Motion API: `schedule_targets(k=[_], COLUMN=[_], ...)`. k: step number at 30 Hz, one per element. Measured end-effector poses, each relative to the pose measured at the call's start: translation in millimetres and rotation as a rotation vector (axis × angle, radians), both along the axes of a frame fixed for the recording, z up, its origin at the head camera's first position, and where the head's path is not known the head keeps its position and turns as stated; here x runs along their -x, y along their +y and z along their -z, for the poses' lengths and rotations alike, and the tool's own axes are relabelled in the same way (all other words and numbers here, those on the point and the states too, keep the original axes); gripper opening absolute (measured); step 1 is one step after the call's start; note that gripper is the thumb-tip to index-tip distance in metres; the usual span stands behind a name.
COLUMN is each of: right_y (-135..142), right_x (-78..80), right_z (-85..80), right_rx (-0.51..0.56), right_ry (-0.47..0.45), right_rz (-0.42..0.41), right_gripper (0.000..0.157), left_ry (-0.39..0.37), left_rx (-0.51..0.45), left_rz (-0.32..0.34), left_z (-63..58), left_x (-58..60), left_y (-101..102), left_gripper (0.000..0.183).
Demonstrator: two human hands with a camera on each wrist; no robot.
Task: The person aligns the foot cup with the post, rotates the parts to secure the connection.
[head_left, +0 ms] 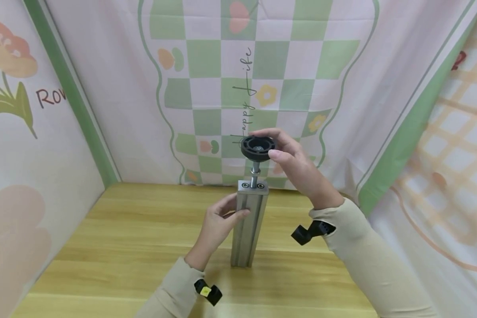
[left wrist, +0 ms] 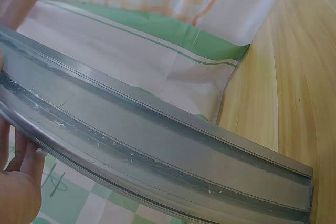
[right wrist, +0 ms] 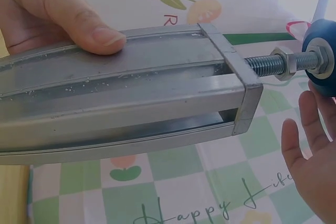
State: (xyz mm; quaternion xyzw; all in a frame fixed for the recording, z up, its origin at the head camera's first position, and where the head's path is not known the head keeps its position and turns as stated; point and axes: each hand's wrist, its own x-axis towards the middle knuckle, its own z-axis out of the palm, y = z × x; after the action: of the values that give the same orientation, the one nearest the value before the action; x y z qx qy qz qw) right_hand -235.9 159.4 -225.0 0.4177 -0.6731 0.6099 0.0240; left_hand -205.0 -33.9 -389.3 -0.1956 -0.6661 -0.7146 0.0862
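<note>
Two-handed: gripping metal profile (head_left: 246,234) upright on desk (head_left: 135,234) with left hand (head_left: 217,222), pinching black foot (head_left: 256,156) atop threaded rod (head_left: 254,180) with right hand (head_left: 297,165). Could tip from slack left grip, or bind threads under off-axis twist.

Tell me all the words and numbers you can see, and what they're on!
"Happy Life": on the back cloth.
"Ro", then a cut-off last letter: on the left cloth.
A red mark on the right cloth: too cut off to read.
Metal bar and black round piece: nothing readable.
No readable numbers.
</note>
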Motion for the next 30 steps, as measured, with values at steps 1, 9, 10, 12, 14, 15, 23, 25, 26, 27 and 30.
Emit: schedule_targets(k=[1, 9, 10, 12, 14, 15, 23, 25, 26, 27, 30], right_y=[0.4, 0.3, 0.0, -0.6, -1.3, -1.8, -4.5, -2.9, -1.7, -0.6, 1.2], right_x=[-0.5, -2.6, -2.3, -1.9, -1.5, -1.5, -3.1, -2.7, -2.3, -2.3, 0.8], right_z=[-0.1, -0.3, -0.1, 0.2, 0.0, -0.4, -7.0, -7.4, -7.7, -8.0, -7.9], right_rx=[-0.011, -0.029, -0.020, -0.007, -0.003, -0.006, -0.117, -0.139, -0.151, -0.157, -0.137], right_ry=[-0.005, -0.039, -0.041, -0.038, -0.023, -0.012, 0.185, 0.189, 0.180, 0.157, 0.029], right_rz=[0.020, 0.083, 0.079, 0.083, 0.099, 0.111, 0.232, 0.192, 0.165, 0.126, -0.003], right_gripper=[0.044, 0.045, 0.045, 0.047, 0.050, 0.051, 0.059, 0.063, 0.064, 0.064, 0.069], left_ry=[-0.001, -0.010, -0.009, -0.005, 0.000, 0.003, 0.020, 0.013, 0.007, 0.000, -0.023], left_rx=[-0.002, -0.006, -0.005, -0.007, -0.012, -0.014, -0.008, -0.008, -0.009, -0.010, -0.012], left_rz=[0.001, 0.001, 0.001, 0.002, 0.005, 0.007, 0.007, 0.005, 0.004, 0.004, 0.002], left_z=[0.0, 0.0, 0.1, 0.2, 0.5, 0.8, 1.1, 0.8, 0.6, 0.6, 0.3], left_x=[0.0, 0.3, 0.3, 0.4, 0.5, 0.4, 0.4, 0.2, 0.1, 0.2, 0.0], left_y=[0.0, -0.4, -0.4, -0.3, -0.2, -0.3, -0.6, -0.6, -0.6, -0.7, -1.3], left_gripper=[0.042, 0.044, 0.044, 0.044, 0.043, 0.043, 0.042, 0.042, 0.042, 0.042, 0.044])
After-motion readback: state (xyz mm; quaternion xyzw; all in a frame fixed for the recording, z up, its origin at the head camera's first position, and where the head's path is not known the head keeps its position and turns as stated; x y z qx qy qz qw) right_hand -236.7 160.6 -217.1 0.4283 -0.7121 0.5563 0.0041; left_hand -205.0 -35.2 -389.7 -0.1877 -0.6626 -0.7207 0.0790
